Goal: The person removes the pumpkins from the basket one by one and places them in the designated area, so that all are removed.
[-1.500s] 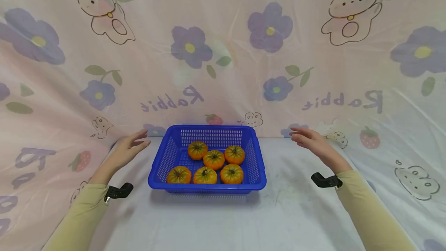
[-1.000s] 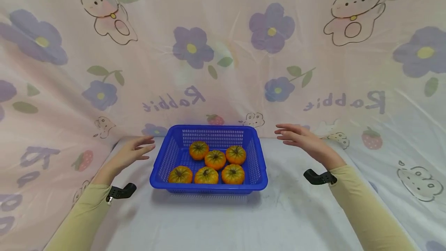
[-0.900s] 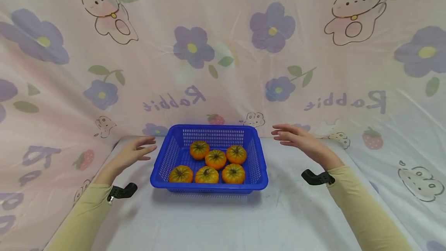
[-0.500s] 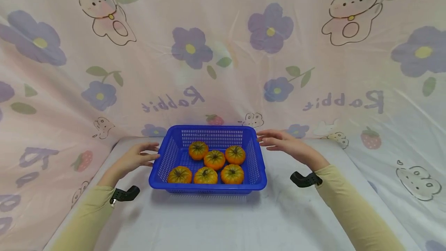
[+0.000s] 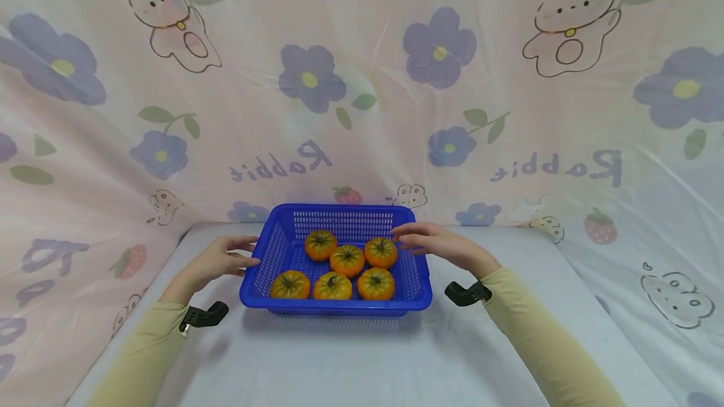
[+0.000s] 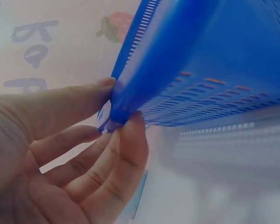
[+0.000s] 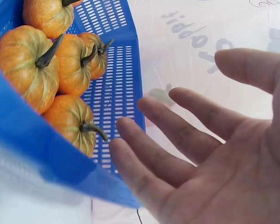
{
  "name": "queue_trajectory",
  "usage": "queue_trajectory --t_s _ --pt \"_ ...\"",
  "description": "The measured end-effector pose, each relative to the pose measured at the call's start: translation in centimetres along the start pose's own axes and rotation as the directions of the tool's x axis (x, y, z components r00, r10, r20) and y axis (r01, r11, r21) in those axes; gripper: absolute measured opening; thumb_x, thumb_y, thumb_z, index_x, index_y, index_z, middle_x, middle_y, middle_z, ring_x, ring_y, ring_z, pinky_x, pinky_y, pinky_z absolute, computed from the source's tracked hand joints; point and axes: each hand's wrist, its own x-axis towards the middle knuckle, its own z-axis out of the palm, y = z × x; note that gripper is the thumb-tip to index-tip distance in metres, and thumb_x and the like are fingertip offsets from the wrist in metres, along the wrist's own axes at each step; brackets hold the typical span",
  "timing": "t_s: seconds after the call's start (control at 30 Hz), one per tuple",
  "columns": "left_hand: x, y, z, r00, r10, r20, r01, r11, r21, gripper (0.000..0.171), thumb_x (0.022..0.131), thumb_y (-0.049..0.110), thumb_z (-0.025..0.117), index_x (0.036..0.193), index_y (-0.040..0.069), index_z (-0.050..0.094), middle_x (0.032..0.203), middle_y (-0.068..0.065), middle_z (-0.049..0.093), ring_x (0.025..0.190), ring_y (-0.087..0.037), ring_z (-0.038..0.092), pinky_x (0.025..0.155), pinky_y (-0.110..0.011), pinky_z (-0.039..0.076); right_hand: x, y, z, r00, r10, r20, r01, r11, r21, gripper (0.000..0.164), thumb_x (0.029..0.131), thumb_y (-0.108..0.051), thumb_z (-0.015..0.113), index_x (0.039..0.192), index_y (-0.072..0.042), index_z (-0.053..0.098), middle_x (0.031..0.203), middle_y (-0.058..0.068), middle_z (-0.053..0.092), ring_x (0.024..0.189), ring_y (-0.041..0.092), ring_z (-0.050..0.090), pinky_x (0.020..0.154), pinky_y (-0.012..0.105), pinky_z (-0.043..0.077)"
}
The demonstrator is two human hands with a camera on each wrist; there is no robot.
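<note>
Left hand grip [image 5: 212,262] pinches left rim of blue rectangular perforated plastic basket [image 5: 336,304] | basket sits on white worktop [image 5: 351,363] | six round ribbed orange-green pumpkins [image 5: 347,260] inside | right hand grip [image 5: 440,245] relaxed, fingers spread, over basket's right rim, near pumpkins

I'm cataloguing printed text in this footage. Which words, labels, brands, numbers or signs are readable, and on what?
"Rabbit", mirrored: cloth at the back, left of centre.
"Rabbit", mirrored: same cloth, right of centre.
"Ra…", sideways: cloth on the left, later letters cut off.
Right wrist view: lettering on the cloth, too blurred to read surely.
Basket, pumpkins, wrist cameras: no readable text.
</note>
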Motion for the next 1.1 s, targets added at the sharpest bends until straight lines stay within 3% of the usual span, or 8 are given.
queue_trajectory --t_s 0.17,0.4,0.63,1.1 --pt "0.1 0.0 0.1 1.000 -0.017 -0.010 0.017 1.000 -0.022 0.069 0.089 0.019 0.069 0.143 -0.006 0.035 0.126 -0.029 0.050 0.094 -0.029 0.065 0.079 -0.042 0.055 0.7 0.0 0.7 1.000 0.016 0.006 -0.017 0.999 0.041 0.052 0.099 -0.036 0.051 0.139 -0.004 0.047 0.142 0.020 0.043 0.125 0.038 0.046 0.103 0.051 0.035" --pt "0.2 -0.3 0.3 0.998 -0.060 -0.024 0.059 0.996 -0.064 0.069 0.090 0.018 0.069 0.145 -0.003 0.034 0.121 -0.024 0.054 0.093 -0.027 0.064 0.080 -0.043 0.054 1.9 0.3 1.7 0.998 0.034 0.050 -0.037 0.998 0.055 0.044 0.099 -0.036 0.050 0.134 -0.009 0.054 0.136 0.018 0.049 0.123 0.040 0.047 0.103 0.053 0.035" --pt "0.0 -0.4 0.4 0.997 -0.078 -0.028 0.076 0.994 -0.080 0.068 0.091 0.017 0.067 0.146 -0.002 0.032 0.118 -0.022 0.054 0.091 -0.026 0.064 0.079 -0.042 0.054 3.5 0.4 2.5 0.994 0.022 0.111 -0.031 0.996 0.078 0.044 0.102 -0.031 0.045 0.135 -0.004 0.053 0.136 0.020 0.050 0.123 0.038 0.048 0.103 0.054 0.035" --pt "-0.1 -0.1 0.4 0.997 -0.078 -0.029 0.075 0.994 -0.077 0.068 0.091 0.016 0.067 0.146 -0.004 0.032 0.115 -0.021 0.055 0.089 -0.026 0.064 0.078 -0.042 0.055 5.3 0.8 3.7 0.991 0.082 0.106 -0.080 0.997 -0.018 0.042 0.099 -0.025 0.051 0.132 0.001 0.053 0.128 0.021 0.056 0.114 0.037 0.055 0.097 0.051 0.043"
